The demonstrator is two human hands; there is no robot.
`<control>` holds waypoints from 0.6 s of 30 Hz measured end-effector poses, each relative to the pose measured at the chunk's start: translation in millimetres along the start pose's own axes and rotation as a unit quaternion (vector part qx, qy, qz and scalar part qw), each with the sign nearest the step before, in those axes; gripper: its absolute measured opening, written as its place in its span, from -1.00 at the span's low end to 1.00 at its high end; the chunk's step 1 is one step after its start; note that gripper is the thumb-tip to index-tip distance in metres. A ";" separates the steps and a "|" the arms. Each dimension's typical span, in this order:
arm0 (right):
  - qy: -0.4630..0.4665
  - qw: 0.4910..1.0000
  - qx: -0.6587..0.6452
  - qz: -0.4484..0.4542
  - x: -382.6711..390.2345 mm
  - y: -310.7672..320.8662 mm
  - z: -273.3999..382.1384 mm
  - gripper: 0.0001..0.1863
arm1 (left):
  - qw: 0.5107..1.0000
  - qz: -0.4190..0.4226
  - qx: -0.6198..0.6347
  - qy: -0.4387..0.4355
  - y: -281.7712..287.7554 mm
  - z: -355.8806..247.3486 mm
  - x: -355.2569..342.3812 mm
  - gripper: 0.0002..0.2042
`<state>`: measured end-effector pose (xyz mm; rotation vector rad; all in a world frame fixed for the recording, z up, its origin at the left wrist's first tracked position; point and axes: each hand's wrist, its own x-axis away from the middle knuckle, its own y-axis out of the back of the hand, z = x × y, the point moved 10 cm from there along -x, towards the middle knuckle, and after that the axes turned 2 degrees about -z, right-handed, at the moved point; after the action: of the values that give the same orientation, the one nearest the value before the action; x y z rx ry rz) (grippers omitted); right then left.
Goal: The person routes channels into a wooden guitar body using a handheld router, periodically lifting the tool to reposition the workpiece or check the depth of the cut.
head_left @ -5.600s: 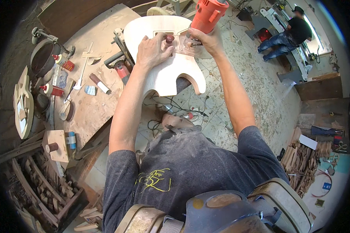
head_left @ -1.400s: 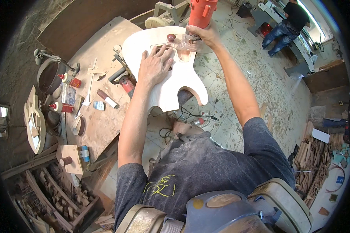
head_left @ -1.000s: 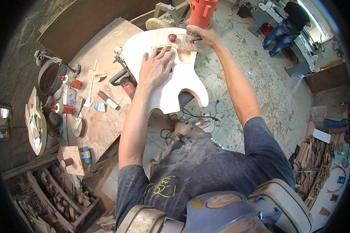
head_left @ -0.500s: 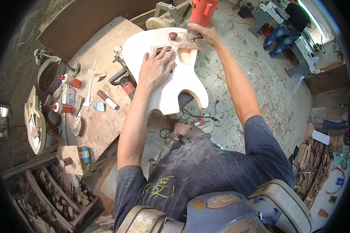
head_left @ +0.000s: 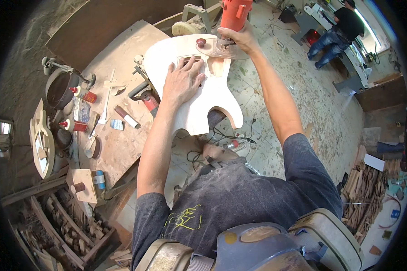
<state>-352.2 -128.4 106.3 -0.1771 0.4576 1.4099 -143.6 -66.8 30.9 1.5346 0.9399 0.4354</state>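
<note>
A pale wooden electric guitar body (head_left: 192, 115) lies flat in front of me, its horns toward me. It has routed pockets in its face. My left hand (head_left: 184, 81) presses on it with fingers spread, partly over a dark pocket. With my right hand (head_left: 240, 38) I grip an orange router (head_left: 234, 16) near the bottom of its motor. The router's clear base plate (head_left: 207, 49), with a dark red knob (head_left: 201, 43), rests across the far right edge of the body. The fingers behind the router are partly hidden, and so is the cutter.
On the workbench (head_left: 117, 156) to the left lie two glue bottles (head_left: 84, 95) and a red power tool (head_left: 149, 102). Another guitar body (head_left: 42, 140) stands at far left. Cables (head_left: 239, 137) trail on the floor. A person (head_left: 337, 34) stands at a far-right bench; wood strips (head_left: 366, 194) are stacked below.
The view has shifted slightly. Both hands, the router and the guitar body keep nearly the same places relative to one another.
</note>
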 end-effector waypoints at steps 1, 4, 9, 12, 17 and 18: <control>0.000 1.000 0.010 -0.005 -0.9 0.6 -1.4 -0.62 | 1.000 0.001 -0.001 0.002 -0.1 0.8 0.2 -0.48; 0.025 0.999 0.025 -0.023 -6.8 2.3 -5.3 -0.60 | 1.000 0.003 -0.003 0.004 -0.2 1.7 -0.5 -0.48; 0.052 0.997 0.039 -0.039 -11.5 8.6 -11.7 -0.59 | 1.000 -0.004 0.003 -0.003 1.5 -0.2 -1.6 -0.48; 0.030 0.998 0.046 -0.025 -9.8 3.3 -10.3 -0.58 | 1.000 -0.007 0.006 -0.002 0.8 1.6 0.1 -0.48; 0.014 1.000 -0.003 -0.014 -9.1 -1.7 -8.7 -0.60 | 1.000 -0.010 0.016 -0.001 -1.0 3.0 0.7 -0.48; 0.015 1.000 -0.004 -0.013 -10.1 -2.5 -10.0 -0.60 | 1.000 -0.019 0.018 0.001 -0.1 3.4 1.1 -0.48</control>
<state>-352.8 -141.7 101.1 -0.2095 0.4735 1.3845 -140.5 -68.2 29.9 1.5463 0.9812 0.3940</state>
